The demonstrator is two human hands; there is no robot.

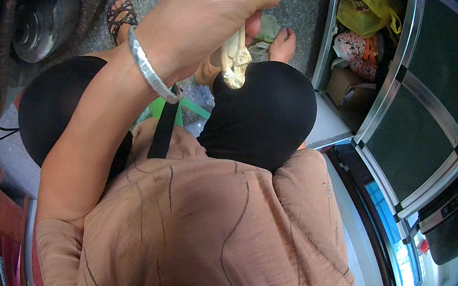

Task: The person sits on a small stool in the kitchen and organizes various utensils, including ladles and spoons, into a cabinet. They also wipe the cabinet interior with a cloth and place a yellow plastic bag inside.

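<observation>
My left hand, with a silver-coloured bangle at its wrist, is raised at the top of the view. It grips a long cream-coloured object with a knobbly, moulded-looking lower end and a pale green part near the fingers. The object's top is cut off by the frame edge. Its lower end hangs above my right knee, which is in black cloth. My right hand cannot be made out; only the sleeve shows, beside the right thigh. A skin-coloured patch between the knees is unclear.
At right stands a metal-framed cabinet holding a yellow plastic bag, patterned items and a cardboard box. Green cloth-like material lies by my bare right foot. Green plastic shows between my legs. A round transparent object is at left.
</observation>
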